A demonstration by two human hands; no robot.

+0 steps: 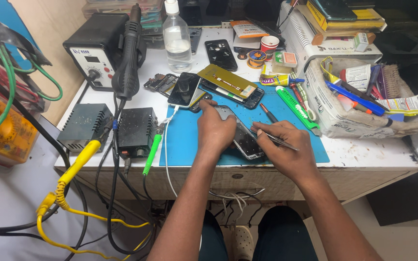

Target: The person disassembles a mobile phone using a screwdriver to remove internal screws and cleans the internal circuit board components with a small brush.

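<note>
left hand (215, 129): pressed palm-down on the upper end of a dark opened smartphone (244, 138), fingers closed over its edge
right hand (283, 151): pinched shut on thin metal tweezers (276, 139), tips at the phone's right edge
phone: lies tilted on the blue rubber mat (189, 140), near the front of the white worktop (364, 157)
above mat: black glossy phone (184, 89) beside a gold rectangular back cover (227, 80)
right of mat: green plastic utility knife (297, 109)
left: black hot-air station (97, 48), clear plastic bottle (177, 38)

The left hand (215, 129) hides much of the phone (244, 139).
</note>
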